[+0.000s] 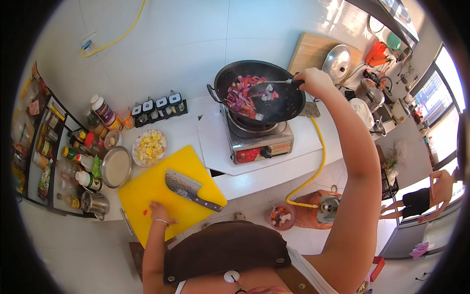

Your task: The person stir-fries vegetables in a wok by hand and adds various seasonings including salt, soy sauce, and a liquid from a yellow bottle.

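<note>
Setting: white tiled kitchen bench (274, 171).
Right hand (313, 81): closed around dark metal spatula (267, 87), pointing left into black wok (259, 90) of red onion.
Left hand (159, 213): fingers spread flat on yellow plastic cutting board (152, 188), steel cleaver (188, 188) just beside.

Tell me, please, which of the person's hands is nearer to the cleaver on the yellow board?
Left. The left hand rests on the board just beside the cleaver; the right hand is up at the wok.

Bright daylight from windows (443, 83) at 2–3 o'clock; glare on white wall (161, 44). Heavy fisheye bend, black vignette at rim; centre sharp.
</note>
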A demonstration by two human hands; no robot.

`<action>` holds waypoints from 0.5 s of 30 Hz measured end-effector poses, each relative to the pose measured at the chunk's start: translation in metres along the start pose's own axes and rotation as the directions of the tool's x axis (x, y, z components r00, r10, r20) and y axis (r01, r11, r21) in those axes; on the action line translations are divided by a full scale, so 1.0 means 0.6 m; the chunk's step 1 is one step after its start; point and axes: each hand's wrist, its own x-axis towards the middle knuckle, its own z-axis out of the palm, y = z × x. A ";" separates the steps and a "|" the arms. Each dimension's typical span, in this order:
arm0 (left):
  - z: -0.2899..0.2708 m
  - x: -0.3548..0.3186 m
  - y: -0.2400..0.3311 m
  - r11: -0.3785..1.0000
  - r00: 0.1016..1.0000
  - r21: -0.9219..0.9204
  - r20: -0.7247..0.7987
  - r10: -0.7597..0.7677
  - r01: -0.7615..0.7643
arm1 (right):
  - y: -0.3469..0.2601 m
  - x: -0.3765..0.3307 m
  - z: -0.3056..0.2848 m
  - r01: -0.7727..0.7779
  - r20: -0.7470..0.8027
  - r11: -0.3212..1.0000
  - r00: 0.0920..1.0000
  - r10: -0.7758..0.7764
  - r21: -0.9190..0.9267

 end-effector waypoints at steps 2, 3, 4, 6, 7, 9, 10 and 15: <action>0.001 -0.006 -0.003 1.000 1.000 -0.011 0.002 -0.012 0.012 | 0.017 0.033 -0.019 -0.093 0.098 0.995 0.991 0.089 0.038; 0.004 -0.010 -0.006 1.000 1.000 -0.021 0.006 -0.020 0.020 | 0.018 0.049 -0.045 -0.220 0.259 0.970 0.948 0.186 0.107; 0.009 -0.008 -0.009 1.000 1.000 -0.026 -0.002 -0.016 0.016 | 0.032 0.065 -0.051 -0.320 0.331 0.942 0.904 0.271 0.103; 0.023 -0.004 -0.017 0.999 1.000 -0.037 -0.015 -0.012 0.011 | 0.041 0.081 -0.065 -0.559 0.434 0.822 0.771 0.466 0.109; 0.019 -0.002 -0.013 0.999 1.000 -0.042 -0.016 -0.005 0.005 | 0.076 0.101 -0.052 -0.716 0.642 0.672 0.608 0.466 0.190; 0.009 -0.002 -0.005 0.999 1.000 -0.054 -0.015 -0.003 0.002 | 0.096 0.109 0.005 -0.755 0.674 0.573 0.605 0.423 0.318; 0.007 -0.003 -0.004 0.999 1.000 -0.050 -0.020 -0.004 0.003 | 0.096 0.108 0.024 -0.767 0.686 0.516 0.609 0.399 0.381; 0.004 -0.005 -0.007 0.999 1.000 -0.033 -0.010 0.001 -0.001 | 0.047 0.092 0.025 -0.400 0.521 0.736 0.850 0.075 0.546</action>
